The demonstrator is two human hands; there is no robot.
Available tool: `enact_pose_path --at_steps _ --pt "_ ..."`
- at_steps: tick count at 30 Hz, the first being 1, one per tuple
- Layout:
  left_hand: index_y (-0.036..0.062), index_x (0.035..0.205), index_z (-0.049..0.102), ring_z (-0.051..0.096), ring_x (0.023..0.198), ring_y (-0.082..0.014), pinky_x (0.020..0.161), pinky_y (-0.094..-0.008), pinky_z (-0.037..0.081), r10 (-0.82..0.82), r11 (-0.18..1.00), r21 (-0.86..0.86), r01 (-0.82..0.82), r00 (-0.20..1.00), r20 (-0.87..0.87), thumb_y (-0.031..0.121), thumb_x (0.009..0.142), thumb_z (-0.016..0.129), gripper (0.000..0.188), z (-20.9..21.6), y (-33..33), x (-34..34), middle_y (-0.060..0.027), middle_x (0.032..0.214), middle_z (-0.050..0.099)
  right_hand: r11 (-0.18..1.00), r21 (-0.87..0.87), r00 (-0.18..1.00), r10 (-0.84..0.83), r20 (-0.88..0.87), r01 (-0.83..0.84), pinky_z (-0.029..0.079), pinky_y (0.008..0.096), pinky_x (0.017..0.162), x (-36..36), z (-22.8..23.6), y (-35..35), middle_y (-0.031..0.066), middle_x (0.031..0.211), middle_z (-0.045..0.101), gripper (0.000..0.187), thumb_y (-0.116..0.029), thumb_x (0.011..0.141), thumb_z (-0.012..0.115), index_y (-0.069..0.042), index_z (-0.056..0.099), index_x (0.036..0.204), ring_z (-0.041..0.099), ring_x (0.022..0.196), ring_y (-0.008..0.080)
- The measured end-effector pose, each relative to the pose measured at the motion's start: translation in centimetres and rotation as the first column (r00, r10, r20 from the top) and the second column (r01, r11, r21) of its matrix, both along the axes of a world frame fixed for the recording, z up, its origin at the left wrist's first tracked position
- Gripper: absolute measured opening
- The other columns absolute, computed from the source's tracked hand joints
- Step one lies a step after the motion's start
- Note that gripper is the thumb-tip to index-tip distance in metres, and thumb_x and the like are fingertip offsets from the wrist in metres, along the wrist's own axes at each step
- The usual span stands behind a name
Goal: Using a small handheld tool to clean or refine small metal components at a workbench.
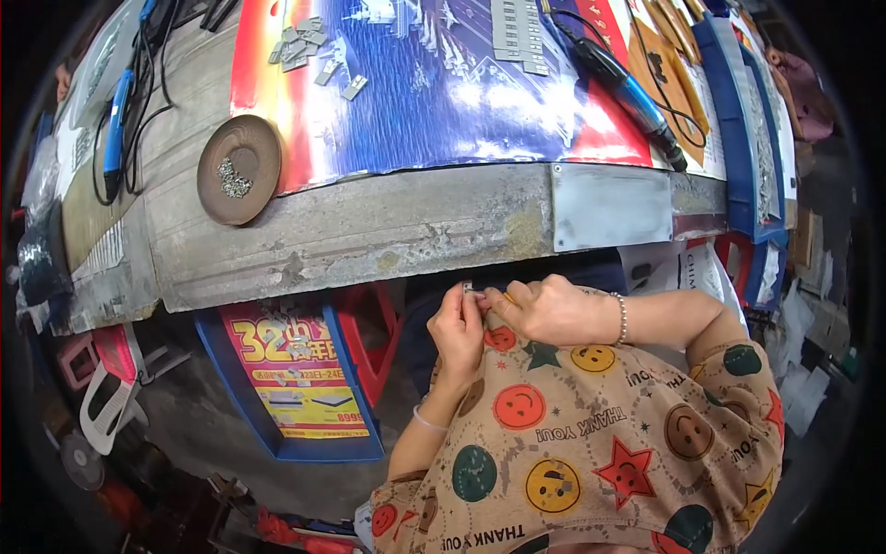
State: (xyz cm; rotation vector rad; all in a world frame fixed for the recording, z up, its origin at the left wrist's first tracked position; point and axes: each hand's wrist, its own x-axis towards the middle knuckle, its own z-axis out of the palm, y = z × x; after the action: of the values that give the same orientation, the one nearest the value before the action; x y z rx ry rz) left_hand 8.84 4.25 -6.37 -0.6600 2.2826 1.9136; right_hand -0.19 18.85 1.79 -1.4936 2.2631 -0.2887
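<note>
Close to my body, just below the table's near edge, both hands meet. My left hand (pixel 456 334) pinches a small grey metal plate (pixel 468 287) between thumb and fingertips. My right hand (pixel 552 310) is closed beside it, its fingertips reaching the plate. A bit of yellow shows between the right fingers; what they hold is mostly hidden. Several similar small metal plates (pixel 297 44) lie in a loose pile on the poster sheet (pixel 388 120), and more stand in neat rows (pixel 519 35). A brown round dish (pixel 210 162) holds tiny metal parts (pixel 233 181).
A blue-bodied power screwdriver (pixel 637 102) with a cable lies at the right of the table; another blue tool (pixel 116 125) lies left. A blue tray (pixel 734 138) stands far right. Below the table are a paper-lined blue tray (pixel 260 441) and a red stool (pixel 371 365).
</note>
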Motion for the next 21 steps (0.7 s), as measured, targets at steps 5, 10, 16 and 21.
enact_pose_path --at_steps 5,10,16,21 --pt "-0.0044 0.102 0.060 0.068 0.067 -0.0152 0.060 -0.0265 0.052 0.055 0.997 0.053 -0.054 0.998 -0.020 0.001 0.091 0.052 0.015 -1.0 0.3 0.2 -0.0104 0.075 0.068 0.952 -0.172 0.952 -0.212 0.219 0.252 0.047 0.0314 0.040 -0.6 -1.5 0.0 0.0125 0.067 0.057 0.040 -0.013 0.071 0.058 0.012 0.057 0.103 0.062 0.055 0.0216" --pt "-0.0050 0.102 0.059 0.068 0.065 -0.0171 0.059 -0.0273 0.052 -0.056 0.985 -0.166 0.041 0.995 -0.087 0.000 0.089 0.052 0.016 -1.0 -0.2 0.4 -0.0128 0.074 0.067 0.999 -0.022 0.999 0.049 -0.017 -0.050 0.047 0.0321 0.041 -0.1 -0.3 -0.5 0.0141 0.069 0.059 0.039 -0.013 0.070 0.060 0.009 0.059 0.102 0.061 0.051 0.0230" --pt "-0.0044 0.103 0.060 0.068 0.064 -0.0178 0.059 -0.0278 0.053 0.027 0.993 -0.107 -0.040 0.993 -0.115 -0.001 0.089 0.052 0.017 -1.6 0.5 0.5 -0.0135 0.074 0.067 0.949 -0.094 0.921 -0.262 0.289 0.300 0.051 0.0357 0.049 -0.2 -1.6 -0.4 0.0125 0.068 0.061 0.039 -0.015 0.075 0.060 -0.003 0.060 0.113 0.062 0.054 0.0270" --pt "-0.0051 0.104 0.061 0.066 0.064 -0.0241 0.059 -0.0315 0.051 0.008 0.988 -0.152 -0.029 0.990 -0.139 0.003 0.088 0.053 0.019 -2.1 0.4 1.0 -0.0187 0.077 0.065 0.998 0.065 1.000 -0.027 0.013 0.026 0.049 0.0344 0.044 0.2 -0.6 -0.5 0.0109 0.067 0.061 0.046 -0.017 0.077 0.057 0.002 0.056 0.118 0.062 0.054 0.0255"
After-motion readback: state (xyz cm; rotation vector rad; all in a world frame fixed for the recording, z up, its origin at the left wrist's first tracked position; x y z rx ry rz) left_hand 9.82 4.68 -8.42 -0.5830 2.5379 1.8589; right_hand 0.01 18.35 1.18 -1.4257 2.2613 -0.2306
